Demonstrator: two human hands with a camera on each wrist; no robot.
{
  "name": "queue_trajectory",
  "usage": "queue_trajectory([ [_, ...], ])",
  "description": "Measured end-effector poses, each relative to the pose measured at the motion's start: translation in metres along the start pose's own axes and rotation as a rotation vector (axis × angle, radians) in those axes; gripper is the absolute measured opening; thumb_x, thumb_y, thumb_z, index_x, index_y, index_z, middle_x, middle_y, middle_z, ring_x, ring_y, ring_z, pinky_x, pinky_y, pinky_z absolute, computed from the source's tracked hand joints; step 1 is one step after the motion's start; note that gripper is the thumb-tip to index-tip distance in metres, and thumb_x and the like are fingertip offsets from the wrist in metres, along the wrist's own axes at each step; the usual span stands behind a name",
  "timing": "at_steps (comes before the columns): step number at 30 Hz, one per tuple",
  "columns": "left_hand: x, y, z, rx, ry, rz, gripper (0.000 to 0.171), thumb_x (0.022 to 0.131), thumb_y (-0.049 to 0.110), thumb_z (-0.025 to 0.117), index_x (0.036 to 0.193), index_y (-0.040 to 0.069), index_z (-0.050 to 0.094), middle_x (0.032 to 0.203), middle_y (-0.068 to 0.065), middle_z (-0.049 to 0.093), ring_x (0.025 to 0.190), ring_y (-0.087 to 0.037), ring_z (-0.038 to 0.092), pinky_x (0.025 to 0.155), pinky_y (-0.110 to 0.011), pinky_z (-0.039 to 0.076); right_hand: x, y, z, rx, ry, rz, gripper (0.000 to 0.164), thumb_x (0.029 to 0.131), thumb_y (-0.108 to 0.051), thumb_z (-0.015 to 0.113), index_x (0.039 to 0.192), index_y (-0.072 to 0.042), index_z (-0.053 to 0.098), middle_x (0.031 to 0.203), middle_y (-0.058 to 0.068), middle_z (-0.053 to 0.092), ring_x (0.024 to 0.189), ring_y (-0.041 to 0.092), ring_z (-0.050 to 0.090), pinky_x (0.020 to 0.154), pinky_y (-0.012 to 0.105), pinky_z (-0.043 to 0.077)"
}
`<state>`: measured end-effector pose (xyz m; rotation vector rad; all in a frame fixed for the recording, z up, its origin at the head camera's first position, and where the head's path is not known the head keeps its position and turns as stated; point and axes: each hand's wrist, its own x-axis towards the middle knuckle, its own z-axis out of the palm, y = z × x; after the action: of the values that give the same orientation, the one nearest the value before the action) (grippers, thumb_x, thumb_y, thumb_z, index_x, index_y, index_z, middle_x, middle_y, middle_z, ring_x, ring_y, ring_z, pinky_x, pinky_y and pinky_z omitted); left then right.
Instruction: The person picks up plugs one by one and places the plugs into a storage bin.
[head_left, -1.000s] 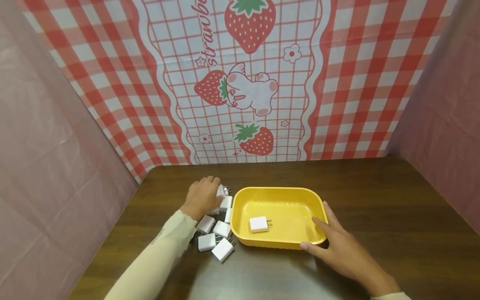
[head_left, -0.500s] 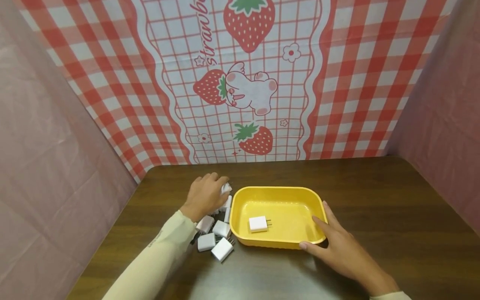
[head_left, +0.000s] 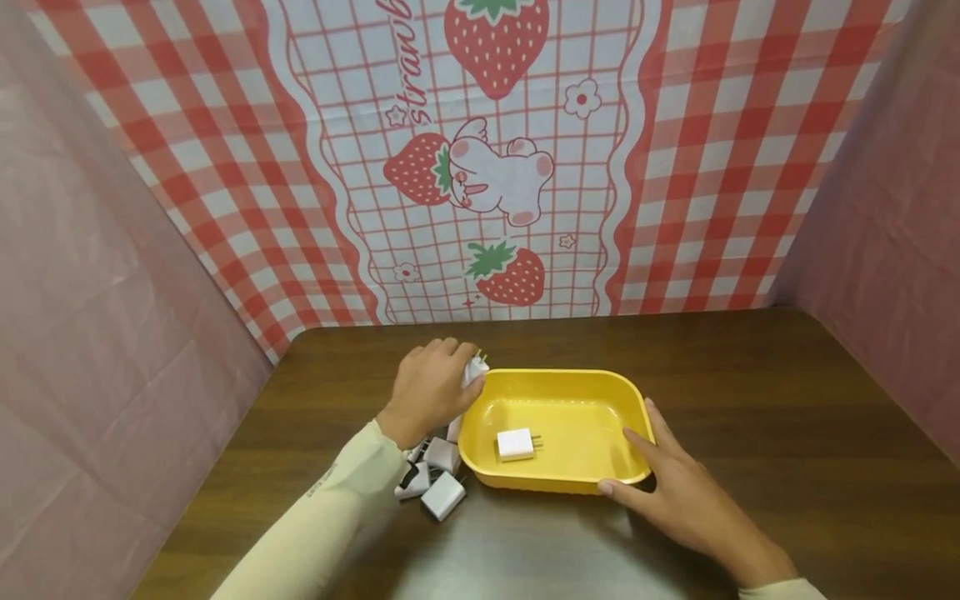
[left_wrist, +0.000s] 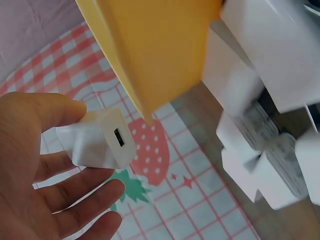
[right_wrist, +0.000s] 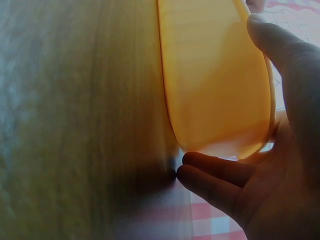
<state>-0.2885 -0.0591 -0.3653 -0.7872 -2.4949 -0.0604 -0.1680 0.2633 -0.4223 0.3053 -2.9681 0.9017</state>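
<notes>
My left hand [head_left: 429, 387] pinches a white USB charger [head_left: 475, 371] between thumb and fingers, just off the left far corner of a yellow plastic bin [head_left: 555, 481]. The left wrist view shows this charger's USB port [left_wrist: 119, 137] and its white body. One more white charger [head_left: 515, 444] lies inside the bin, its prongs to the right. My right hand [head_left: 686, 492] holds the bin's right end, with the thumb at the near corner and a finger over the rim. In the right wrist view, other fingers [right_wrist: 215, 185] are by the bin's outer wall.
Several white chargers [head_left: 444, 497] are heaped on the table left of the bin, partly hidden by my left hand and sleeve. Behind the dark wooden table [head_left: 750, 383] hangs a red-checked strawberry cloth [head_left: 712, 167]. Pink cloth [head_left: 112, 292] hangs at both sides.
My left hand has lifted a charger from the pile and moved right with it to the bin's rim. Pile chargers near the forearm have shifted slightly. The right hand stays put.
</notes>
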Motion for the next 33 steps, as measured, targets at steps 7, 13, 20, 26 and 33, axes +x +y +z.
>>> queue_trajectory([
  [7, 0.003, 0.014, -0.002, -0.022, -0.075, 0.033, 0.040, 0.089, 0.043, 0.071, 0.117, 0.014, 0.070, 0.104, -0.003, 0.069, 0.093, -0.023, 0.064, 0.076, -0.040, 0.054, 0.000, 0.001, 0.000, 0.007, 0.001, -0.006, 0.099, 0.083, -0.073, 0.061, 0.147, 0.000, 0.047, 0.166, 0.020, 0.004, 0.131, 0.053, 0.043, 0.094, 0.068, 0.041],
  [13, 0.005, 0.022, -0.002, -0.024, -0.103, 0.109, 0.037, 0.090, 0.040, 0.070, 0.117, 0.015, 0.070, 0.107, -0.002, 0.070, 0.093, -0.021, 0.063, 0.076, -0.038, 0.053, -0.001, 0.003, 0.000, -0.002, 0.013, -0.011, 0.097, 0.083, -0.072, 0.062, 0.147, 0.000, 0.048, 0.166, 0.019, 0.003, 0.129, 0.053, 0.046, 0.093, 0.067, 0.042],
  [20, 0.007, 0.029, 0.002, -0.015, -0.178, 0.165, 0.029, 0.089, 0.035, 0.072, 0.109, 0.015, 0.072, 0.096, 0.000, 0.070, 0.085, -0.021, 0.062, 0.073, -0.037, 0.051, 0.000, 0.004, 0.001, 0.004, 0.025, -0.025, 0.095, 0.084, -0.069, 0.064, 0.147, 0.000, 0.048, 0.166, 0.018, 0.004, 0.128, 0.052, 0.047, 0.092, 0.067, 0.043],
  [26, 0.012, 0.034, 0.009, 0.006, -0.301, 0.177, 0.019, 0.088, 0.031, 0.070, 0.103, 0.019, 0.073, 0.093, 0.002, 0.071, 0.082, -0.020, 0.063, 0.070, -0.037, 0.048, -0.001, 0.004, 0.001, 0.011, 0.017, -0.018, 0.096, 0.083, -0.070, 0.064, 0.147, -0.001, 0.047, 0.166, 0.018, 0.005, 0.129, 0.052, 0.046, 0.093, 0.067, 0.042],
  [33, 0.014, 0.039, 0.016, 0.003, -0.331, 0.178, 0.013, 0.089, 0.024, 0.066, 0.100, 0.021, 0.073, 0.091, 0.004, 0.072, 0.078, -0.021, 0.063, 0.068, -0.038, 0.046, 0.000, 0.004, -0.001, 0.017, 0.018, -0.017, 0.096, 0.083, -0.070, 0.065, 0.147, -0.001, 0.047, 0.166, 0.019, 0.006, 0.130, 0.050, 0.046, 0.094, 0.065, 0.042],
])
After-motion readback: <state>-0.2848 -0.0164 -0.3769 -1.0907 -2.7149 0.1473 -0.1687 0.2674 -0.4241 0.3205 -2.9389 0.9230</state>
